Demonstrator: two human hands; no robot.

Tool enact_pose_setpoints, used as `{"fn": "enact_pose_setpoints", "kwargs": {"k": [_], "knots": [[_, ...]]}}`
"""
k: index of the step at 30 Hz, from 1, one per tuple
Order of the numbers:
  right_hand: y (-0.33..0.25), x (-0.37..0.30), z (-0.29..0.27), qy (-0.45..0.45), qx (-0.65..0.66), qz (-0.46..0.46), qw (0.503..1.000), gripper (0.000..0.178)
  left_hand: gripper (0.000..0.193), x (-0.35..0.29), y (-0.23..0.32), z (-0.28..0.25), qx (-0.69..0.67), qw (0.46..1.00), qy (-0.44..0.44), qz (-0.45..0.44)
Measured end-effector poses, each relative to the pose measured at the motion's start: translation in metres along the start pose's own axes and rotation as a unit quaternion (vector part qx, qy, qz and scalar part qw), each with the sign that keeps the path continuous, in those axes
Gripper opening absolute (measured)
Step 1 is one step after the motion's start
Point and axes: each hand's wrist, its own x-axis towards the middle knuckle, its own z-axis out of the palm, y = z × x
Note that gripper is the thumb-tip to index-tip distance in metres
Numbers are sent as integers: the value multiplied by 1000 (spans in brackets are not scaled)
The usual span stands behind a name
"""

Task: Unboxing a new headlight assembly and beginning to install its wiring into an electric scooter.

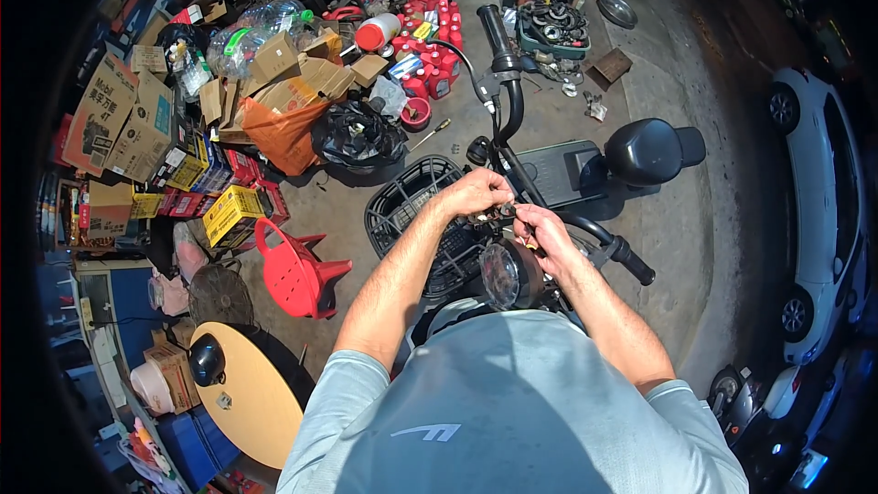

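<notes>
My left hand [481, 192] is closed, thumb and fingertips pinched together above the front of an electric scooter. Beside it, my right hand [547, 234] is also closed, fingertips almost meeting the left ones. Between them is a small dark piece [507, 209], too small to name, and a bit of yellow shows under the right hand. Just below the hands sits a round headlight [501, 274] with a clear lens. The black handlebar [514, 114] runs past them, and a black wire basket [377, 210] is to their left, partly hidden by my left forearm.
Beyond the handlebar is the scooter's black seat [644, 152]. A red plastic chair [297, 273] and a round wooden table [240, 402] stand left. Cardboard boxes [151, 123], a black bag [357, 137] and red bottles [439, 82] crowd the far left. A white car [828, 210] is at right.
</notes>
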Motion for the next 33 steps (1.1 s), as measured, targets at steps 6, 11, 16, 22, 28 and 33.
{"fn": "enact_pose_setpoints", "kwargs": {"k": [6, 11, 16, 22, 28, 33], "knots": [[-5, -3, 3, -10, -4, -3, 1000, 11, 22, 1, 1, 0, 5, 1000, 0, -15], [-4, -1, 1, -10, 3, -3, 1000, 12, 21, 0, 0, 3, 4, 1000, 23, -4], [-3, 0, 0, -13, 4, -6, 1000, 12, 21, 1, -4, 4, 1, 1000, 29, 4], [-2, 0, 0, 2, 6, -10, 1000, 13, 21, 1, -7, 5, -3, 999, 33, 9], [-1, 1, -4, -7, 14, -7, 1000, 16, 21, -1, -2, 6, -15, 999, 34, -9], [1, 1, -3, -7, 15, -4, 1000, 13, 21, -1, -1, 6, -15, 999, 38, -12]]}}
